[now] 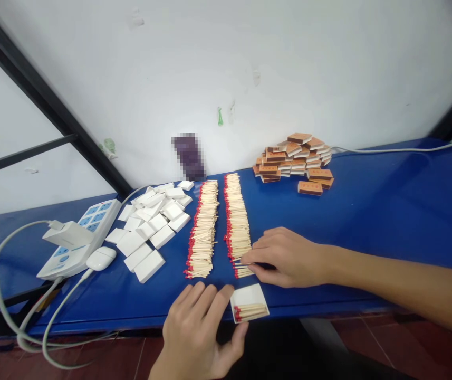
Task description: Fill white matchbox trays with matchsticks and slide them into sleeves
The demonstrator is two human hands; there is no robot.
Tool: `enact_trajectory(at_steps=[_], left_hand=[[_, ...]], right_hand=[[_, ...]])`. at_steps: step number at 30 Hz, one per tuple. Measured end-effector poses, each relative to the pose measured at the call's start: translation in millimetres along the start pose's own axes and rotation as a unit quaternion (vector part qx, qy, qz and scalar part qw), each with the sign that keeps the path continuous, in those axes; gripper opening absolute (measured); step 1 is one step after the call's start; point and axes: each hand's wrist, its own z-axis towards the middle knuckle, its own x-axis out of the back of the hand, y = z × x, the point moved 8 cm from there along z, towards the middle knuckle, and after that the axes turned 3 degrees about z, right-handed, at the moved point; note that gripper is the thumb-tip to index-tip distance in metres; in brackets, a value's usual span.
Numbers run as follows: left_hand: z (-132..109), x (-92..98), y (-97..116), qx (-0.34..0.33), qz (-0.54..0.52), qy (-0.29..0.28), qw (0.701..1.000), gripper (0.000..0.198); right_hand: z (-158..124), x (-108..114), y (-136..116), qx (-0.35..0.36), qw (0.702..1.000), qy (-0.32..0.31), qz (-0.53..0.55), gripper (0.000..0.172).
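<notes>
Two long rows of red-tipped matches lie on the blue table [387, 211]: a left row [203, 229] and a right row [236, 221]. My right hand [289, 257] rests at the near end of the right row, its fingertips pinching a few matches there. A small white open tray [249, 302] with a few matches in it sits at the table's front edge. My left hand [198, 330] steadies this tray, fingers flat on the table beside it and thumb below it.
A heap of empty white trays [152, 227] lies left of the matches. A pile of orange matchbox sleeves [295, 161] sits at the back by the wall. A power strip [79, 237], a white earbud case [101, 258] and cables occupy the far left.
</notes>
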Motion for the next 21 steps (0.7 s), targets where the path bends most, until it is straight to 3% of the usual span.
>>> enact_trajectory(at_steps=[7, 21], left_hand=[[0.3, -0.1, 0.5, -0.001, -0.003, -0.005, 1.0, 0.025], [-1.5, 0.0, 0.5, 0.0, 0.002, -0.004, 1.0, 0.026]], right_hand=[[-0.4, 1.5, -6.5, 0.037, 0.999, 0.009, 0.006, 0.02], [1.1, 4.4, -1.8, -0.001, 0.999, 0.009, -0.032, 0.027]])
